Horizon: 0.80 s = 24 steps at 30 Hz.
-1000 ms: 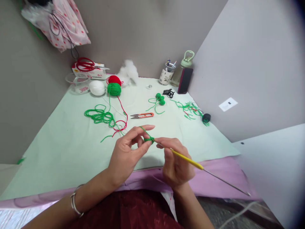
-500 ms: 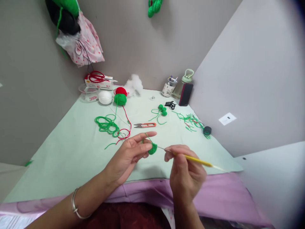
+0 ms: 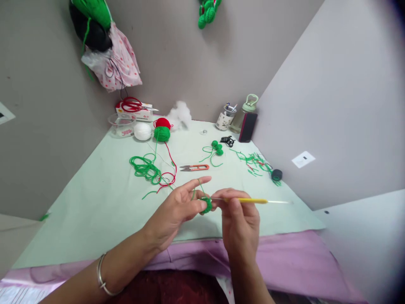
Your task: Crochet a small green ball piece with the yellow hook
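Note:
Between the thumb and fingers of my left hand (image 3: 182, 207) is pinched a small green crochet piece (image 3: 207, 205). Its index finger is stretched out, with a green strand running from it down to the piece. My right hand (image 3: 238, 215) is closed around a crochet hook (image 3: 256, 201) with a yellow grip. The hook lies nearly level, its metal tip at the top edge of the piece. Fingertips of my right hand are close beside the piece; whether they touch it I cannot tell. Beyond my hands lie orange thread snips (image 3: 194, 167).
Loose green yarn (image 3: 145, 166) coils at left, below green (image 3: 162, 134), red (image 3: 163, 123) and white (image 3: 142, 131) yarn balls. Small green crochet balls (image 3: 217, 147) and a black claw clip (image 3: 228, 141) lie further back. Yarn scraps (image 3: 253, 160), a phone (image 3: 248, 127) and a bottle (image 3: 238, 120) are at right.
My right hand has moved left, closer to the green crochet piece. The hook has turned from slanting to nearly level, its tip now further over the piece. The whole view has shifted slightly.

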{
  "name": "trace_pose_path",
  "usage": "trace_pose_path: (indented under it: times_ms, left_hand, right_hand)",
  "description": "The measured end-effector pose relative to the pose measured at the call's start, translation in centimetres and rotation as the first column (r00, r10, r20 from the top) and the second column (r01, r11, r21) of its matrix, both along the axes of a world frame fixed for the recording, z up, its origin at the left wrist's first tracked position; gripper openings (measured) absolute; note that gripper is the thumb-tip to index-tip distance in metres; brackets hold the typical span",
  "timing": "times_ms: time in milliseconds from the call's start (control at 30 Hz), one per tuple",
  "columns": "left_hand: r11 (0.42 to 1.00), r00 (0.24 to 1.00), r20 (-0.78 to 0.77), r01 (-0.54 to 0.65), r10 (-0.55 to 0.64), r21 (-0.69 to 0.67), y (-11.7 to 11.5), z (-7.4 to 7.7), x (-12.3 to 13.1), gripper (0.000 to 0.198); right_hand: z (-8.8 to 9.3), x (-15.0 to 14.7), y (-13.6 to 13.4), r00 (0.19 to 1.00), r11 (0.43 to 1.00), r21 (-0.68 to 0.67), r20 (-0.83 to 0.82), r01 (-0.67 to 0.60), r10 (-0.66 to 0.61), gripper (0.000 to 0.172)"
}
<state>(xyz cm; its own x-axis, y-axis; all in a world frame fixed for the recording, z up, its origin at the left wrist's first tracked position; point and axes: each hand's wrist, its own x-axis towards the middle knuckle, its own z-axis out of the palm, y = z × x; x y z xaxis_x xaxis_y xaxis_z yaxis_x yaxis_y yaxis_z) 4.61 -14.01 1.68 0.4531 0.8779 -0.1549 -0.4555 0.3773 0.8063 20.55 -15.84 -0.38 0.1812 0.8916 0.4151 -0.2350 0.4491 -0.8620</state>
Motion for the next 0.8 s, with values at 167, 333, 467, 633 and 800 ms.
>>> trace_pose_path:
  times_ms: [167, 333, 467, 633, 800]
  left_hand:
    - [0.997, 0.99, 0.119, 0.075, -0.071, -0.029, 0.2, -0.1, -0.3, 0.045]
    - [0.993, 0.999, 0.03, -0.044, 0.041, 0.108, -0.3, -0.3, 0.1, 0.041]
    - [0.976, 0.993, -0.054, -0.094, 0.107, 0.196, -0.5, -0.8, 0.2, 0.04]
    - [0.971, 0.981, -0.108, -0.139, 0.162, 0.197, -0.4, -0.7, 0.1, 0.035]
    - [0.969, 0.97, -0.119, -0.191, 0.211, 0.158, -0.7, -0.1, 0.6, 0.061]
  right_hand:
    - [1.0, 0.5, 0.7, 0.96, 0.974, -0.178, -0.266, -0.143, 0.093, 0.018]
    - [0.7, 0.3, 0.2, 0.946, 0.949, -0.199, -0.265, -0.243, 0.187, 0.016]
    - [0.1, 0.1, 0.0, 0.986, 0.982, -0.132, -0.121, -0.134, 0.118, 0.017]
    - [0.0, 0.1, 0.1, 0.999, 0.995, -0.088, -0.007, -0.04, 0.04, 0.018]
    - [-1.1, -0.3, -0.7, 0.83, 0.941, 0.276, 0.464, 0.196, -0.309, 0.029]
